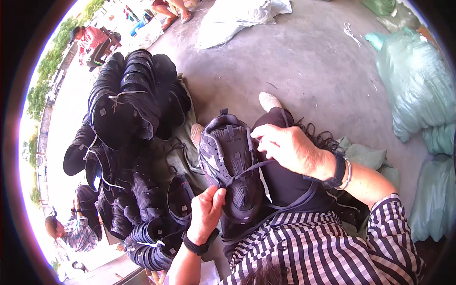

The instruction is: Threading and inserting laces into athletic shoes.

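Note:
A dark grey sports shoe (228, 161) lies on my lap, its heel away from me and its toe toward me. My left hand (206, 213) pinches the end of a dark lace by the shoe's toe. My right hand (287, 147) rests on the shoe's right side near the collar, fingers pinched on the lace there. The dark shoelace (251, 169) runs taut across the shoe between both hands, and a longer part trails down over my checked shirt (313, 247).
A tall heap of tied bundles of dark shoes (128, 142) stands to my left. Green sacks (418, 90) line the right side, a white sack (232, 19) lies at the back. Other people sit at the far left and top. The floor is grey concrete (308, 61).

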Demonstrator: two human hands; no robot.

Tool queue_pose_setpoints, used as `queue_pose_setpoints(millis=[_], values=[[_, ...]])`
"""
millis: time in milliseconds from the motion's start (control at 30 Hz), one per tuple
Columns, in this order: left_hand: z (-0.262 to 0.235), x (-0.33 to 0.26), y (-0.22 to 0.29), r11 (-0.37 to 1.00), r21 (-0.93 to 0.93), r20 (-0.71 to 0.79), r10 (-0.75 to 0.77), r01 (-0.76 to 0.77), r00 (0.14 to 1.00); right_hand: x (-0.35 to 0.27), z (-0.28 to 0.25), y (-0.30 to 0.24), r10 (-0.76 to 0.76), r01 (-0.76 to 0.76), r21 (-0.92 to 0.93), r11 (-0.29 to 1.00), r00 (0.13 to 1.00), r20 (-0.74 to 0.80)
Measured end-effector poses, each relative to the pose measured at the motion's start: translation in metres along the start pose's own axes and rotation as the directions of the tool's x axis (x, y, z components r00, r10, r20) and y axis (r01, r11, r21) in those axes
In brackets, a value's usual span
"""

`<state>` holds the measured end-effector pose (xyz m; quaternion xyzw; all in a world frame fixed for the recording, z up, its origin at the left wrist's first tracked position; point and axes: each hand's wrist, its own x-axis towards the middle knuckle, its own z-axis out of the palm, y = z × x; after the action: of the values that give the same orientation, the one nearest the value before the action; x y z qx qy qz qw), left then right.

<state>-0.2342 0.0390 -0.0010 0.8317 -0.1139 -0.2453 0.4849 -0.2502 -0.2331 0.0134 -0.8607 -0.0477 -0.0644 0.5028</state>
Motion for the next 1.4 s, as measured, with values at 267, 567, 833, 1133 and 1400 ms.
queue_pose_setpoints(millis=[267,567,833,1133,1400], values=[[-0.004,0.008,0.001,0.936,-0.076,-0.37,0.294,-0.344,0.881,-0.03,0.013,-0.005,0.027,0.005,-0.117,0.993,0.962,0.272],[0.008,0.001,0.006,0.932,-0.362,-0.112,-0.029,-0.013,0.993,-0.027,0.022,0.0,-0.035,0.063,-0.189,0.98,0.988,0.149],[0.007,0.0,0.003,0.894,-0.447,-0.08,-0.033,-0.006,0.996,-0.022,0.025,-0.005,-0.066,0.131,-0.328,0.935,0.977,0.202],[0.001,0.004,-0.005,0.914,-0.404,0.048,-0.023,0.04,0.999,-0.021,0.03,-0.004,0.039,-0.002,-0.235,0.972,0.987,0.156],[-0.003,0.004,-0.01,0.913,-0.403,0.079,-0.035,0.064,0.996,-0.016,0.038,0.001,-0.177,0.28,-0.356,0.892,0.939,0.294]])
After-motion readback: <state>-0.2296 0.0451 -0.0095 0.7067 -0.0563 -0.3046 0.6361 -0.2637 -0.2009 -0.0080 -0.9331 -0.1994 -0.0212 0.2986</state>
